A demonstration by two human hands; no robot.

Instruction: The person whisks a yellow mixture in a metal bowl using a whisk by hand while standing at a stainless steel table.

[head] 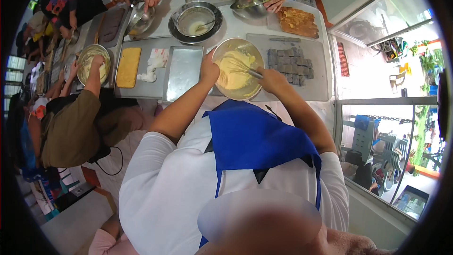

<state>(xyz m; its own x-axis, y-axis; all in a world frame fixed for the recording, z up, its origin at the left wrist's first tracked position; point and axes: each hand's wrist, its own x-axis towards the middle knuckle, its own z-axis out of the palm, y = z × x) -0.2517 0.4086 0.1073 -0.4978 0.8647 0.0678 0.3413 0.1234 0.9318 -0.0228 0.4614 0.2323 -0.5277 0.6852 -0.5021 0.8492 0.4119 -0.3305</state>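
A metal mixing bowl (259, 51) stands before me at the table's near edge, tilted a little, with thick pale yellow batter (235, 74) inside. On its left rim my left hand (210, 69) is closed. My right hand (270, 79) grips the handle of a wire balloon whisk (244, 66), whose wires lie in the batter. Left of the bowl is a bare rectangular metal baking pan (183, 72). To the right, a metal tray (322, 90) holds rows of dark grey-purple cut pieces (290, 64) and a flat grey strip.
A yellow slab (128, 67) and a crumpled white cloth or plastic (150, 72) lie further left. A whisk stands in a bowl nested in a dark basin (173, 26). Co-workers' hands work bowls across the table and at left. A browned slab (297, 23) lies at back right.
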